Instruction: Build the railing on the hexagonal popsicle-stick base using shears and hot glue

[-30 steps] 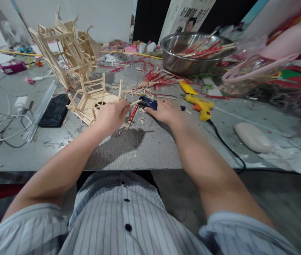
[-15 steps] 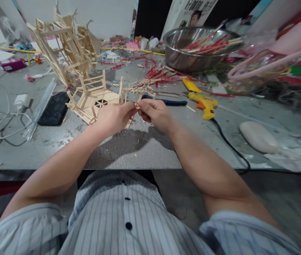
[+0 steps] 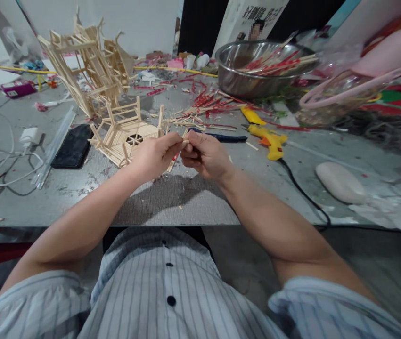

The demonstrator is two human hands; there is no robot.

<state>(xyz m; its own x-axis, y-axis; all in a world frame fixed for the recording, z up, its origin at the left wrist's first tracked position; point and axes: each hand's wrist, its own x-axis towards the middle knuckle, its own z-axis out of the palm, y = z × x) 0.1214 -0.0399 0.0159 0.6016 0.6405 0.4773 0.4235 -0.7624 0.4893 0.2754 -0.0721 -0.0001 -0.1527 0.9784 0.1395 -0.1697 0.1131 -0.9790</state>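
Stick (image 3: 185, 138) pinched between my left hand (image 3: 152, 156) and right hand (image 3: 205, 156), fingertips closed; wooden model (image 3: 124, 132) at 10 o'clock.

A person's 2 bare hands, left hand (image 3: 152, 155) and right hand (image 3: 205, 155), meet on 1 thin stick (image 3: 171, 165). On the grey table (image 3: 186, 197) stand 2 models built of pale wooden sticks: 1 tall leaning frame (image 3: 87, 70) and 1 low frame (image 3: 122, 132). There is 1 steel bowl (image 3: 242, 82), 1 yellow glue gun (image 3: 269, 139), 1 blue-handled tool (image 3: 225, 137), 1 black phone (image 3: 73, 146), 1 white charger plug (image 3: 28, 136), 1 pale oval lump (image 3: 339, 181), 1 pink-rimmed clear container (image 3: 334, 94) and 1 magenta box (image 3: 18, 88). The loose red and wooden sticks (image 3: 203, 108) are too many to count.
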